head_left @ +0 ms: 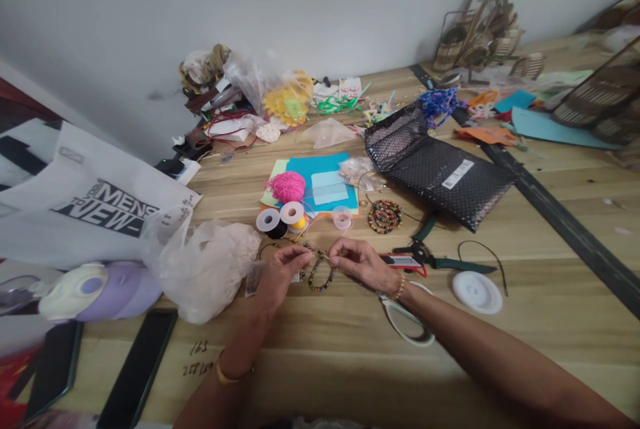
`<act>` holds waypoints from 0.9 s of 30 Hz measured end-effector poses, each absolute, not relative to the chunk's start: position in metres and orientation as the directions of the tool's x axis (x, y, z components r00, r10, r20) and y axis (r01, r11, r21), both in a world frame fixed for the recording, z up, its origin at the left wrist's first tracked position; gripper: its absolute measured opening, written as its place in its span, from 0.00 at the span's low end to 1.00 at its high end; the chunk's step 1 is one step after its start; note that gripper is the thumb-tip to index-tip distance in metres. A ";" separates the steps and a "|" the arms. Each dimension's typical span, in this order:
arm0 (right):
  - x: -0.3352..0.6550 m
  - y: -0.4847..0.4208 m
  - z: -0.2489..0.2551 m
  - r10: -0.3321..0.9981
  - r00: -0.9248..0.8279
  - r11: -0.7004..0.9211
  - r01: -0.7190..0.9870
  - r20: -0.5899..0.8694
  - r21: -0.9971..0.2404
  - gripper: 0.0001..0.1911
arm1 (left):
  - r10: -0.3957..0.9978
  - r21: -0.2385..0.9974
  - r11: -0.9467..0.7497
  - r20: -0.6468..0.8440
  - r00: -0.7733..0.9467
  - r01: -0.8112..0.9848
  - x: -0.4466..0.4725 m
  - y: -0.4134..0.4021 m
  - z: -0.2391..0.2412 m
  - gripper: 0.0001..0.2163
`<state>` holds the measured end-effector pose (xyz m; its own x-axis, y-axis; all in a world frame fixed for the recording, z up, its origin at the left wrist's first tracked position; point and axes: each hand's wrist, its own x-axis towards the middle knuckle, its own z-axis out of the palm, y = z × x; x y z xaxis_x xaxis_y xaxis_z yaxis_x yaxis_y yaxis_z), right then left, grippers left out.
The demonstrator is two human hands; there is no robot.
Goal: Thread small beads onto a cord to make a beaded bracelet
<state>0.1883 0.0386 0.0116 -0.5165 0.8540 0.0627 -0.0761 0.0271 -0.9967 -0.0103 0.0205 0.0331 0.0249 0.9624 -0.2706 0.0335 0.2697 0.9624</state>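
A small loop of multicoloured beads (320, 287) hangs between my two hands, just above the table. My left hand (290, 263) is closed in a pinch at the upper left of the loop, on its cord. Opposite it, my right hand (361, 262) pinches the cord at the upper right; a thin pale tip shows by its fingers. The fine cord itself is hard to make out. Just beyond the hands stand a spool of black cord (271, 222), a yellow thread spool (292, 214) and a clear spool (342, 217). A coiled bead strand (385, 216) lies to the right.
Green-handled pliers (423, 253), a red utility knife (404, 261) and white scissors (409, 322) lie by my right arm, with a white round lid (477, 292) farther right. Behind are pink yarn (287, 187) and a black bubble mailer (440, 169). A plastic bag (210, 269) and phone (137, 369) lie left.
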 end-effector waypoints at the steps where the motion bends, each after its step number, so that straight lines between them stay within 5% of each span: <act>1: 0.188 0.039 0.011 0.846 -0.530 0.017 -0.077 0.056 -0.997 0.18 | 0.956 0.955 0.294 -0.294 0.028 -0.034 -0.008 0.021 0.032 0.09; 6: 0.188 0.038 0.011 0.823 -0.566 -0.001 -0.076 0.042 -0.997 0.19 | 0.925 0.903 0.378 -0.363 0.108 -0.202 0.001 0.019 0.029 0.09; 27: 0.188 0.037 0.011 0.810 -0.586 -0.031 -0.062 0.012 -0.998 0.19 | 0.940 0.940 0.330 -0.320 0.114 -0.084 0.002 0.018 0.026 0.09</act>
<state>0.1884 0.0374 0.0110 -0.5858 0.8104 0.0116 -0.0622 -0.0306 -0.9976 0.0020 0.0180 0.0263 0.1140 0.9405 -0.3201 -0.0838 0.3302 0.9402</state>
